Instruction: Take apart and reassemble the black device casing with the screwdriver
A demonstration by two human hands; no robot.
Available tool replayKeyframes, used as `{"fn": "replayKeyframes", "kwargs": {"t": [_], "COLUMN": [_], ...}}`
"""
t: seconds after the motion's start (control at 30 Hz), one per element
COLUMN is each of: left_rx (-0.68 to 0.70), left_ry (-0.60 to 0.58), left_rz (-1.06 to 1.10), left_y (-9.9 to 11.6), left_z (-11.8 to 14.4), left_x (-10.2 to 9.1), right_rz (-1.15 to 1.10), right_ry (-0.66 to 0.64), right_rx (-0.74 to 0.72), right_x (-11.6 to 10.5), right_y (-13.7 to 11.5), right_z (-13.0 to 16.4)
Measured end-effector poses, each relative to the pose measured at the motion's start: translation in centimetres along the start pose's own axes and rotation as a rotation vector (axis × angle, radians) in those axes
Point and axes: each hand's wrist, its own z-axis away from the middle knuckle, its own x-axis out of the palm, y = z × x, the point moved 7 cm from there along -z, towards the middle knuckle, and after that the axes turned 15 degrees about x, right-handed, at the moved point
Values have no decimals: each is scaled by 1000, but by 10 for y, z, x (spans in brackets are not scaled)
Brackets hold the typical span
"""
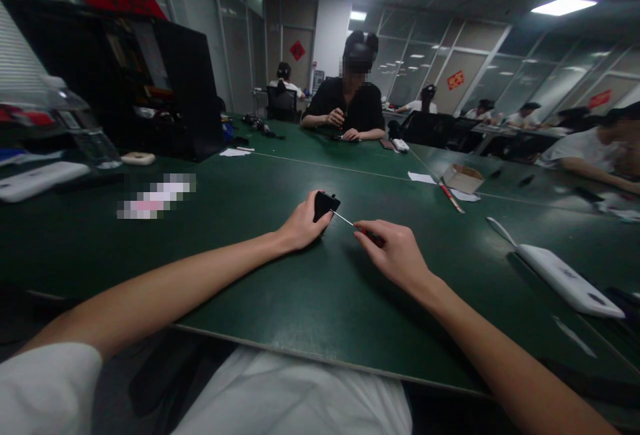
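My left hand (301, 225) grips a small black device (325, 204) just above the green table (280, 288), near its middle. My right hand (391, 249) pinches a thin screwdriver (356, 226) with a red handle; its metal shaft points left and its tip meets the black device. The two hands are a short span apart, with the tool bridging them.
A white power strip (565, 278) lies to the right. A small cardboard box (463, 179) and a red tool (451, 197) sit further back. A black case (125, 75) and white items stand at the left. A person in black (350, 105) works across the table; others sit behind and at right.
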Motion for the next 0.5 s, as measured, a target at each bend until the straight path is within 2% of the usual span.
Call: {"fn": "replayKeyframes", "kwargs": {"t": [0.17, 0.5], "left_rx": [12, 19], "left_ry": [4, 1], "left_rz": [-29, -79], "left_y": [0, 1], "left_z": [1, 3], "left_x": [0, -1], "right_rz": [-91, 297], "right_ry": [-42, 89], "right_rx": [74, -61], "right_x": [-3, -4], "right_y": [1, -10], "right_z": [-3, 5]}}
